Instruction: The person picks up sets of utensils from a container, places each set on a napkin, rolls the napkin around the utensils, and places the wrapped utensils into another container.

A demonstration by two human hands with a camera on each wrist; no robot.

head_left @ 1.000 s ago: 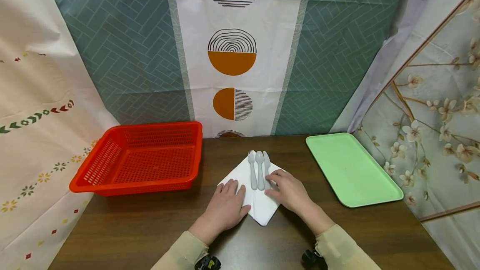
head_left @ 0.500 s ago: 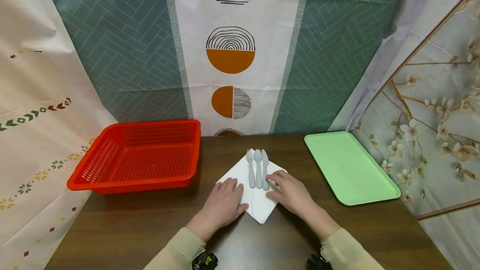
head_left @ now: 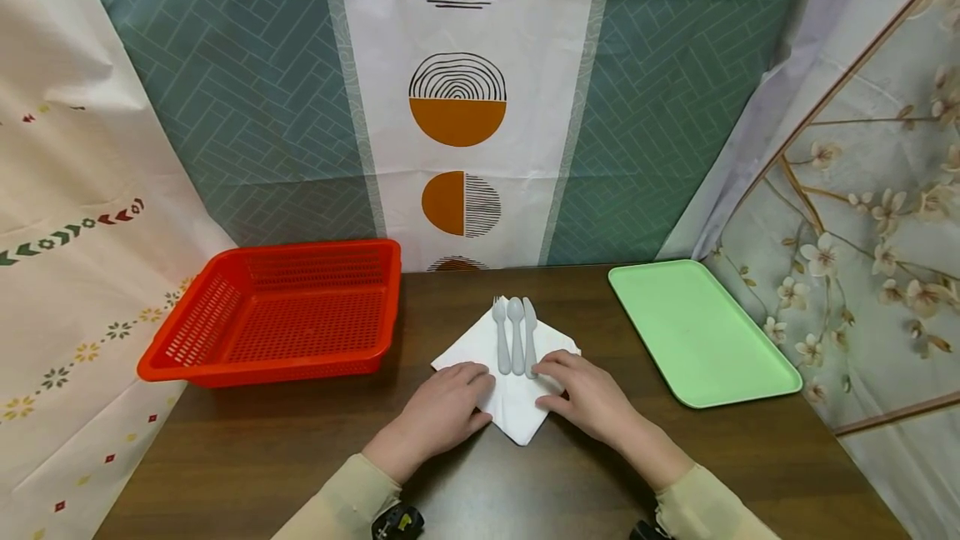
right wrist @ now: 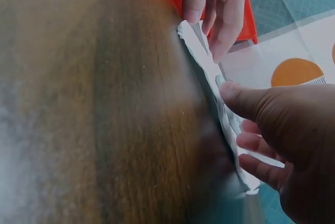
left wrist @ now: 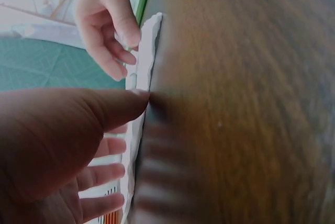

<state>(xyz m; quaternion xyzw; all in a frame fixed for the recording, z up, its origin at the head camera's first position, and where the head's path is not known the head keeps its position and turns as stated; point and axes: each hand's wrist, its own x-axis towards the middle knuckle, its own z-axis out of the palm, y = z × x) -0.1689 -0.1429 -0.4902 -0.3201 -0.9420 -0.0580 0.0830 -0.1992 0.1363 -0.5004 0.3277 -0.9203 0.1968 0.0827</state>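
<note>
A folded white napkin [head_left: 516,419] lies turned cornerwise on the table. On it, side by side, lie a light grey fork [head_left: 502,342], spoon [head_left: 517,340] and knife [head_left: 530,342], handles towards me. My left hand [head_left: 444,408] rests at the napkin's left edge; in the left wrist view its thumb is at the napkin's near side and its fingers spread loosely. My right hand [head_left: 588,394], relaxed, is over the napkin's right side, index fingertip beside the end of the knife handle. In the right wrist view, its thumb [right wrist: 243,97] comes right at the napkin.
A red perforated plastic basket [head_left: 387,332] stands at the left on the brown wooden table [head_left: 247,457]. A light green tray [head_left: 697,332] lies at the right. Patterned cloths [head_left: 285,107] hang behind the table and along both sides.
My right hand has drawn back slightly towards me along the knife handle. The left fingers have shifted a little nearer to me. The cutlery stays in place on the napkin.
</note>
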